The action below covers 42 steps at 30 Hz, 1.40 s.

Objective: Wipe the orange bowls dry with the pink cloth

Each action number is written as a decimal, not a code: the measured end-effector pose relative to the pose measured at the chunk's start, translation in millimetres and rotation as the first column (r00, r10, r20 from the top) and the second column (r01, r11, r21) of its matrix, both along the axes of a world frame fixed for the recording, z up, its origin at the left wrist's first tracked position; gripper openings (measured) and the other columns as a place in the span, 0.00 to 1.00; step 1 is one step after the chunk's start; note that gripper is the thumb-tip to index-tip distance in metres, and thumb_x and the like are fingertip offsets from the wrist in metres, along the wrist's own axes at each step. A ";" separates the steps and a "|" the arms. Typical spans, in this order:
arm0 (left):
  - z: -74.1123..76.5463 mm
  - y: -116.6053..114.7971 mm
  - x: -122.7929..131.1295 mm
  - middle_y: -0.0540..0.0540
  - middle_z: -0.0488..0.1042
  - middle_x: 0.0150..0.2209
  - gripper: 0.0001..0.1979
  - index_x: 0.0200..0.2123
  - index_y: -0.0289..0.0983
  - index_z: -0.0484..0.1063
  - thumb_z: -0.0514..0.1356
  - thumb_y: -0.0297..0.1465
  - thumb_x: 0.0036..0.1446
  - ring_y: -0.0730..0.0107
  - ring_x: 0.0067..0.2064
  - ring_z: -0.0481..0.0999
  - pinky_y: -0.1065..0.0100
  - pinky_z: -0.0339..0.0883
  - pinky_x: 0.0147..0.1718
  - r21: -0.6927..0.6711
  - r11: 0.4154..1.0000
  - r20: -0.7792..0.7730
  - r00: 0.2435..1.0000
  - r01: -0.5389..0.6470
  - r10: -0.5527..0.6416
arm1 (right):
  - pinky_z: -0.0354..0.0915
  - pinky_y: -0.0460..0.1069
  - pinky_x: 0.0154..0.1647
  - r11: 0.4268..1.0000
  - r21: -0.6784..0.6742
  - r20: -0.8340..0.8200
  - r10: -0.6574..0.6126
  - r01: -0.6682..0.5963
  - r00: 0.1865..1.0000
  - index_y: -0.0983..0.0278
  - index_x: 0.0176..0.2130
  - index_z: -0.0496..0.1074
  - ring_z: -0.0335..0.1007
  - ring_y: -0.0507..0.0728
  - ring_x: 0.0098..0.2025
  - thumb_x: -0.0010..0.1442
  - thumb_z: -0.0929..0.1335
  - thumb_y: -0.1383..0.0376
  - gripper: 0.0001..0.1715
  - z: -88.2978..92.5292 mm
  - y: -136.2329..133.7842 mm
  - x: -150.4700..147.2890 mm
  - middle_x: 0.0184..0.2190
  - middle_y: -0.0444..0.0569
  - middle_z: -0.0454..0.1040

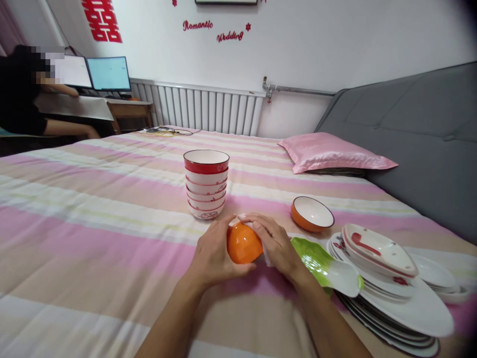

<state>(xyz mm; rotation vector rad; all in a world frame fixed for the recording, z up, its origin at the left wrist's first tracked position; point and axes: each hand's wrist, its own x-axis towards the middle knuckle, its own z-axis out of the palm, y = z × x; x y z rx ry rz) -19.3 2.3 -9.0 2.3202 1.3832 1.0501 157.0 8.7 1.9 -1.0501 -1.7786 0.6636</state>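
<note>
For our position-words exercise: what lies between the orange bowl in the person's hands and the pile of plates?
Head view: beyond the right hand on the held orange bowl, a green leaf-shaped dish lies, overlapping the pile of plates.

The held bowl point(243, 243) is glossy orange. A 2nd bowl point(312, 214) is orange outside and white inside. The stacked bowls point(206, 185) are white with red rims and red prints, and the top 1 is red-sided. The leaf dish point(316, 256) fades from green to white. The plates point(410, 308) are white with red motifs. The bedcover point(93, 223) has pink, cream and pale green stripes. The pillow point(331, 151) is pink.
</note>
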 end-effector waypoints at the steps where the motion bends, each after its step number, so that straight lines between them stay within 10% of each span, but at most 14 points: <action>1: -0.6 0.3 -0.5 0.38 0.68 0.54 0.47 0.57 0.39 0.55 0.70 0.42 0.34 0.50 0.52 0.70 0.53 0.67 0.49 -0.001 1.000 -0.009 1.000 0.001 -0.001 | 0.59 0.55 0.59 0.999 -0.048 -0.062 -0.001 -0.002 0.998 0.57 0.48 0.74 0.68 0.56 0.55 0.66 0.59 0.59 0.19 -3.0 2.3 1.0 0.51 0.48 0.75; 13: 6.1 -1.8 -5.4 0.39 0.70 0.49 0.39 0.54 0.39 0.60 0.68 0.41 0.37 0.50 0.49 0.70 0.52 0.65 0.49 0.057 0.994 -0.076 0.993 0.092 -0.087 | 0.62 0.56 0.57 0.956 -0.292 -0.339 -0.093 -0.011 0.936 0.61 0.42 0.77 0.71 0.60 0.52 0.61 0.62 0.51 0.22 -12.7 9.1 -0.3 0.48 0.51 0.77; 25: 10.7 -8.9 1.4 0.38 0.71 0.49 0.36 0.56 0.36 0.58 0.62 0.35 0.40 0.51 0.48 0.72 0.55 0.66 0.46 -0.042 0.999 -0.085 0.996 -0.004 0.000 | 0.58 0.56 0.60 0.988 0.034 -0.019 -0.151 0.151 0.988 0.60 0.50 0.71 0.65 0.57 0.55 0.66 0.57 0.60 0.20 -6.5 -14.7 -28.6 0.51 0.50 0.73; 31: 16.4 -9.5 -2.5 0.43 0.74 0.38 0.24 0.46 0.37 0.64 0.60 0.33 0.42 0.54 0.39 0.75 0.60 0.68 0.37 -0.157 0.986 -0.093 0.995 -0.060 0.045 | 0.54 0.56 0.62 0.981 0.192 0.137 -0.062 0.035 0.989 0.60 0.52 0.70 0.61 0.57 0.59 0.65 0.59 0.64 0.19 -0.6 -21.0 -31.1 0.54 0.47 0.71; 42: 10.0 -5.9 -3.5 0.43 0.74 0.40 0.34 0.49 0.35 0.64 0.59 0.28 0.32 0.55 0.39 0.75 0.58 0.68 0.40 -0.041 0.999 0.115 0.993 0.022 -0.017 | 0.58 0.55 0.59 0.988 0.151 -0.093 0.041 -0.027 0.995 0.58 0.48 0.74 0.65 0.57 0.56 0.67 0.58 0.61 0.19 7.9 -16.1 -16.7 0.50 0.46 0.75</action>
